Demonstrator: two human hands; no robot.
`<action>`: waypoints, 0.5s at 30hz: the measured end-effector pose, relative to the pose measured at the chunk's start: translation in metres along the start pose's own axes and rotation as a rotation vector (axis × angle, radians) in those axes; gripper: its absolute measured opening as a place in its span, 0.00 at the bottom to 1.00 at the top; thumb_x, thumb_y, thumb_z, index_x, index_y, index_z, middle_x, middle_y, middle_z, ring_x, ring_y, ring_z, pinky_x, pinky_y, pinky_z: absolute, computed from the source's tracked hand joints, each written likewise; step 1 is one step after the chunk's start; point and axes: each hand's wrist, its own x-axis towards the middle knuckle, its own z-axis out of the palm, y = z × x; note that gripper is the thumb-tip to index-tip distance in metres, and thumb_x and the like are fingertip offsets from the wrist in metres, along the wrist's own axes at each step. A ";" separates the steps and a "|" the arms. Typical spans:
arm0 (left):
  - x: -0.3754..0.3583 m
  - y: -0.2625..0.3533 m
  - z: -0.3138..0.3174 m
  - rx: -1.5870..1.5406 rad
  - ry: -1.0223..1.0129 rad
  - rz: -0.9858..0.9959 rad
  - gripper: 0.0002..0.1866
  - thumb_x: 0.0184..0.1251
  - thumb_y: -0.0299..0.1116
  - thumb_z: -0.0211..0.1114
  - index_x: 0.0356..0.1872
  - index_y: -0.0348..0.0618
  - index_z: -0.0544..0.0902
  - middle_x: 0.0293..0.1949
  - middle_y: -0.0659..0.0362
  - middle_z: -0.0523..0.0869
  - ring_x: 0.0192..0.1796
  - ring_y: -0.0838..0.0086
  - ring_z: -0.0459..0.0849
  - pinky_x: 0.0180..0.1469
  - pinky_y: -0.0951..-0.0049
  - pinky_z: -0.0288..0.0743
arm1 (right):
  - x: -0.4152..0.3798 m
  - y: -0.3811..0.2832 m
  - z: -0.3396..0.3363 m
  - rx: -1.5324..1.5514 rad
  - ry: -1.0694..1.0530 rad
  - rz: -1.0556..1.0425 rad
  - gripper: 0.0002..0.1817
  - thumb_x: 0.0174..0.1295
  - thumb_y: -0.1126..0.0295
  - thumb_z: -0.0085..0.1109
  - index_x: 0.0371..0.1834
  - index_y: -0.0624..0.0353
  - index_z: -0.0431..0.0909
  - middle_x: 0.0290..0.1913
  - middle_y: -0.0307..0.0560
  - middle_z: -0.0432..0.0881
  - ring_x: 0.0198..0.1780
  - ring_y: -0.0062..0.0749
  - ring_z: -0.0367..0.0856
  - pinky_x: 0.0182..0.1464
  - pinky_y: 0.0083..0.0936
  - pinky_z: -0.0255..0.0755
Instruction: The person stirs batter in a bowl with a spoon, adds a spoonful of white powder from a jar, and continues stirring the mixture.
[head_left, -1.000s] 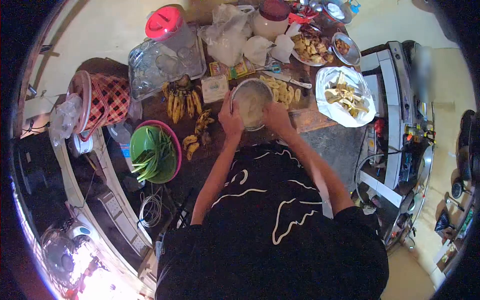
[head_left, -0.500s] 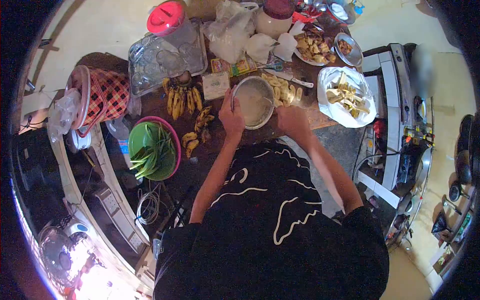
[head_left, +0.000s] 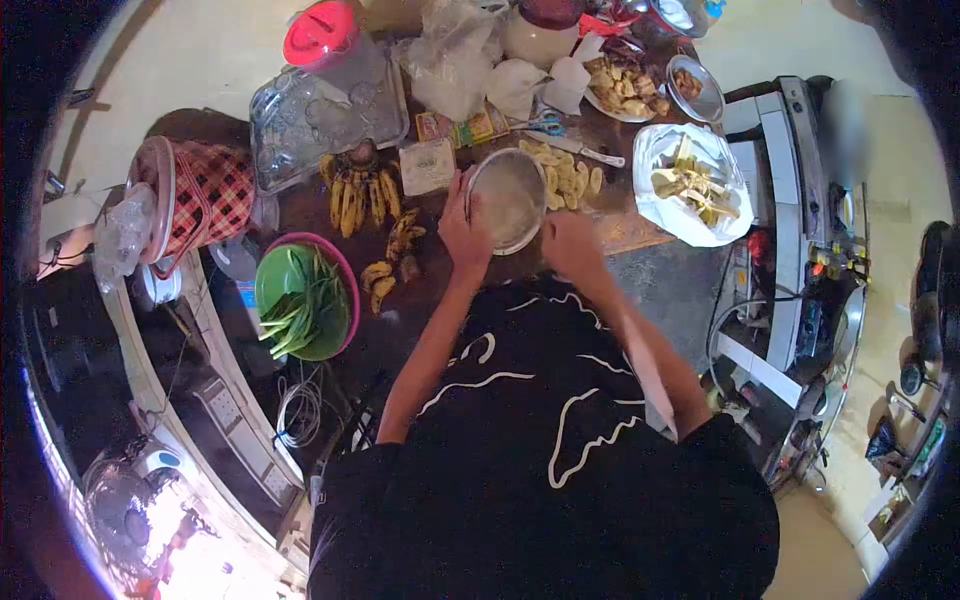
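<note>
My left hand (head_left: 466, 228) grips the left side of a metal bowl (head_left: 541, 200) that holds a pale, whitish batter (head_left: 505, 205). Close to the bowl's right rim is my right hand (head_left: 572, 245), closed in a fist and smeared by motion. It holds a thin-handled utensil, whose handle showed over the rim a moment ago and is hard to make out now. Peeled banana pieces (head_left: 568, 183) lie just beyond, right of the bowl. Left of the bowl rest bunches of ripe bananas (head_left: 360, 198) and a small white packet (head_left: 428, 167).
A knife (head_left: 590, 151) and scissors (head_left: 545, 124) lie behind the bowl. A white-lined tray of peels (head_left: 692, 190) stands at right, a plate of fried pieces (head_left: 628, 92) at the back. Green basin (head_left: 285, 275) with leaves and a glass-laden tray (head_left: 325, 120) are at left.
My right hand has shifted slightly left and down, closer to my body beside the bowl. My left hand keeps its hold on the bowl. The whole view has tilted a little.
</note>
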 end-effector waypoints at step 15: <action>0.003 -0.012 0.001 -0.018 -0.013 -0.098 0.17 0.70 0.31 0.52 0.57 0.42 0.77 0.59 0.44 0.76 0.60 0.53 0.76 0.61 0.61 0.68 | 0.037 -0.013 0.032 -0.096 -0.113 0.060 0.12 0.51 0.67 0.53 0.22 0.65 0.80 0.26 0.64 0.81 0.34 0.55 0.83 0.40 0.44 0.77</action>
